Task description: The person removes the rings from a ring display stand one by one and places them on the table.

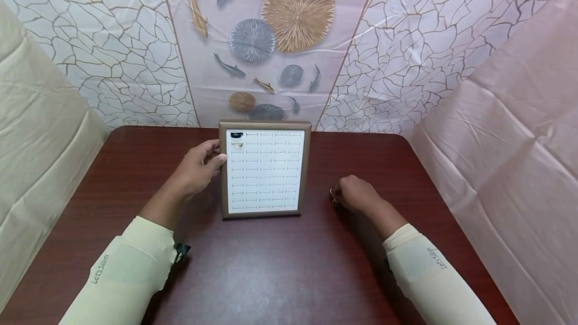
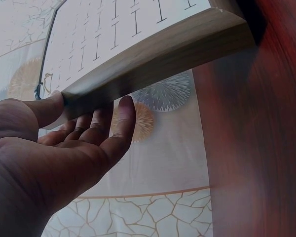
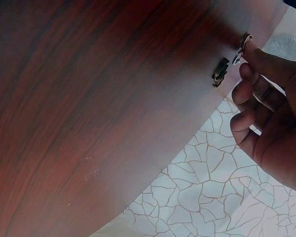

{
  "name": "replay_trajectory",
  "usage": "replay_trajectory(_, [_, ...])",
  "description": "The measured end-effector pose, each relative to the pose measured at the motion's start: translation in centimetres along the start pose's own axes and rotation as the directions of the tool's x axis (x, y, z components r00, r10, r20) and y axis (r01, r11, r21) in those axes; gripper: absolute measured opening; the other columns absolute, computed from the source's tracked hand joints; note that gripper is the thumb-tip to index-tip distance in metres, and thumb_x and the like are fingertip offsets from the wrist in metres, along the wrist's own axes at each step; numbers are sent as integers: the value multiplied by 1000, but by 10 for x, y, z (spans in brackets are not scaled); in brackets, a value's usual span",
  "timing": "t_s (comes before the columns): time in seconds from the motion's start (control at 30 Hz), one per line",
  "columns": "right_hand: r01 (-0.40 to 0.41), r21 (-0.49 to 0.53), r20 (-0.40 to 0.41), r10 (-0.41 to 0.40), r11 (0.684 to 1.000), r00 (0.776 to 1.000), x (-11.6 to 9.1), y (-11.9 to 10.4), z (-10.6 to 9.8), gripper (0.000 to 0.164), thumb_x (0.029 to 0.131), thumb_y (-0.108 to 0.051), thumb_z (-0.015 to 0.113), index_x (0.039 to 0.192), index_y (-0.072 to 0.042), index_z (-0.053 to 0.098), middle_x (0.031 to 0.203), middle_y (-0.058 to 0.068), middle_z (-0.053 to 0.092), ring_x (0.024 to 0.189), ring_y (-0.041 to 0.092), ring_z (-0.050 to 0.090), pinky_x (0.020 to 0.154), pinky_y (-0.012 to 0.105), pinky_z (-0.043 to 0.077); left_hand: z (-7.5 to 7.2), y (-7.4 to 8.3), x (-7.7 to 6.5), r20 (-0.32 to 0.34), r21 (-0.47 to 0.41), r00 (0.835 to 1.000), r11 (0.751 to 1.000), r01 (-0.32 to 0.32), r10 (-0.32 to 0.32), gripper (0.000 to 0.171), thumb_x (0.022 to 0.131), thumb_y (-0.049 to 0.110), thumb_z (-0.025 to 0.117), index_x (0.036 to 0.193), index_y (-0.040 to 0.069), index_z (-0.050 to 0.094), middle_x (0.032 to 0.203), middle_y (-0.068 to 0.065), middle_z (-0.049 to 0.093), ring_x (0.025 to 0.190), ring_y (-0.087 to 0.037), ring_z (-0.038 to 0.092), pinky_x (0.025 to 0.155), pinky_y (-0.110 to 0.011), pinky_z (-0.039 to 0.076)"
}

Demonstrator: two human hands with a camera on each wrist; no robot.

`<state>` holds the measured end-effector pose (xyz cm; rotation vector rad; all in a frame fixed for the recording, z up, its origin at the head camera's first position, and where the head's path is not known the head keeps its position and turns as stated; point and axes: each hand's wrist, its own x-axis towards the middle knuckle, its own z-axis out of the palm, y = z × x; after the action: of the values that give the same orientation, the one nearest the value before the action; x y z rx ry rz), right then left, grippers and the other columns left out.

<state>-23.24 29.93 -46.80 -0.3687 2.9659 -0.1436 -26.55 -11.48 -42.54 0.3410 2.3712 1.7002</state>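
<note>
The left hand (image 1: pixel 196 167) grips the frame (image 1: pixel 265 173) between thumb and fingers. The right hand's (image 1: pixel 358 194) curled fingers touch a ring (image 3: pixel 244 41), grip unclear; other rings (image 3: pixel 220 71) lie just beside the fingertips.

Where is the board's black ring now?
In the head view, the black ring sits in the top-left slot of the board, just above the gold ring.

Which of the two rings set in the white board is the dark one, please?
The upper ring, in the top-left slot of the board, is dark; the lower ring, directly beneath, is gold-coloured.
</note>
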Motion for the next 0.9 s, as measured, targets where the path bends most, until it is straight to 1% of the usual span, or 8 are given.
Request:
replay_trajectory(0.2, [-11,-2,2,11,1000,1000,1,-1,-1,28,95,-13,80,71,-19,66,79,1,65,73,18,58,61,38,52,-1,1,-1,-3,0,1000,1000,0,0,56,117,12,50,168,-4,32,155,-29,52,143,-42,55,119,-62,53])
replay_trajectory(0.3, [-21,-1,-17,21,1000,1000,2,0,-2,27,95,-13,78,72,-20,66,81,1,68,74,19,61,62,41,57,-1,1,-2,-6,6,1000,1000,-7,8,56,117,12,50,168,-4,33,154,-29,53,142,-43,56,118,-62,54])
replay_trajectory(0.4, [-23,20,-50,24,1000,998,0,0,-6,23,94,-13,75,73,-21,69,82,1,71,74,19,61,65,44,60,-2,1,-2,-8,9,1000,1000,-11,11,55,117,12,50,167,-3,34,153,-28,55,141,-42,57,118,-61,55])
replay_trajectory(0.5, [12,64,-125,-4,998,992,-2,-2,-12,17,92,-12,75,78,-21,75,84,-3,73,75,17,65,66,43,60,-3,1,-2,-9,7,1000,1000,-13,14,55,117,12,50,168,-2,34,153,-28,55,141,-42,57,118,-61,55])
replay_trajectory(0.6, [88,74,-240,-68,993,968,-6,-8,-22,13,92,-8,77,84,-17,77,84,-4,73,76,18,68,63,41,59,-3,1,-1,-8,5,1000,1000,-18,18,56,117,12,50,168,-2,33,155,-28,54,142,-42,57,119,-62,54])
replay_trajectory(0.73, [189,30,-375,-164,982,912,-8,-20,-35,16,93,-1,78,82,-13,74,80,-1,67,73,19,65,60,38,55,-2,1,-1,-7,2,1000,1000,-23,23,56,117,11,50,169,-3,32,155,-29,54,142,-43,57,118,-61,54])
replay_trajectory(0.8, [223,22,-410,-195,975,891,-9,-28,-41,15,95,-1,77,85,-13,76,81,-1,67,73,19,65,61,38,56,-1,1,-1,-8,-1,1000,1000,-20,20,56,117,11,50,169,-3,32,154,-29,54,142,-44,57,119,-61,54])
replay_trajectory(0.9, [243,22,-423,-211,970,881,-9,-41,-48,8,97,-5,79,95,-11,82,87,-1,72,78,19,70,67,41,61,0,0,-1,-8,-4,1000,1000,-8,8,56,117,11,49,169,-2,32,154,-29,54,143,-43,56,119,-60,54])
